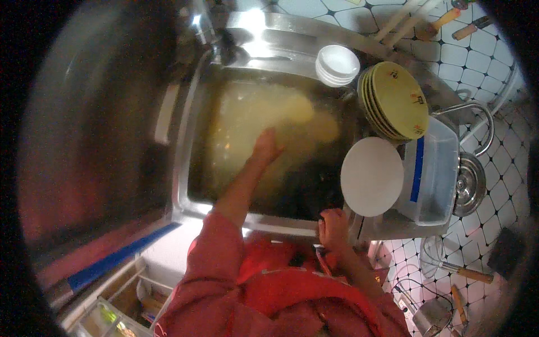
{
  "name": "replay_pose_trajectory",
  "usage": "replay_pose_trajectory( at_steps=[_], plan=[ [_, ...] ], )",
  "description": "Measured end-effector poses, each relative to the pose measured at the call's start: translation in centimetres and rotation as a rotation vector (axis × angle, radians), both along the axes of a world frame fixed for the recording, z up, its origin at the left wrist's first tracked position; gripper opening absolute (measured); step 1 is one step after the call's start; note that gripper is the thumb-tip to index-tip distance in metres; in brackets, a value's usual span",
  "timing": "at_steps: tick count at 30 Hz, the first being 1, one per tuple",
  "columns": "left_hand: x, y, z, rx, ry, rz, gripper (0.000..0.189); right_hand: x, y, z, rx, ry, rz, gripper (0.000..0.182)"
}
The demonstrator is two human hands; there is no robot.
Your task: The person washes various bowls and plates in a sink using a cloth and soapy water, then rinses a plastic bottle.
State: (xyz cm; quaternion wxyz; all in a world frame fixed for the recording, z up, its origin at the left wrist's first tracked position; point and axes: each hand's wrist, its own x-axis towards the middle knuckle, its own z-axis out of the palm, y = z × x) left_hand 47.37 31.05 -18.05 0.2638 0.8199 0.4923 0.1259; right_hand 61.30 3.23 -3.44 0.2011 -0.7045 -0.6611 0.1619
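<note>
My left hand reaches into cloudy yellowish water in a stainless steel sink. Its fingertips are blurred under the surface, so whether it holds anything cannot be told. Pale round shapes, perhaps submerged plates, show faintly beyond the fingers. My right hand rests at the sink's front rim with its fingers curled; what lies under them is hidden. An oval white plate lies on the right ledge, near this hand. Beyond it a stack of yellow-green plates leans tilted, and white bowls stand nested at the far right corner.
A clear plastic container with blue tape stands right of the plates, beside a round metal lid. A whisk and a metal pot hang at the tiled wall. A faucet is at the far left corner.
</note>
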Motion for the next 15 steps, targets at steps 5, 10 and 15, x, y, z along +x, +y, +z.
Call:
replay_pose_trajectory(
  at_steps=[5,10,15],
  plan=[
    [4.3,1.2,-0.3,-0.167,0.091,-0.089,0.060,-0.2,0.6,0.6,-0.088,-0.032,-0.047,0.018],
    [7.3,2.3,-1.9,-0.153,0.343,-0.163,0.051,-0.5,0.4,0.3,-0.115,-0.055,-0.088,0.019],
    [5.6,2.5,-6.6,0.057,0.077,-0.330,0.048,0.0,0.3,-0.1,-0.106,-0.054,-0.071,0.019]
  ],
)
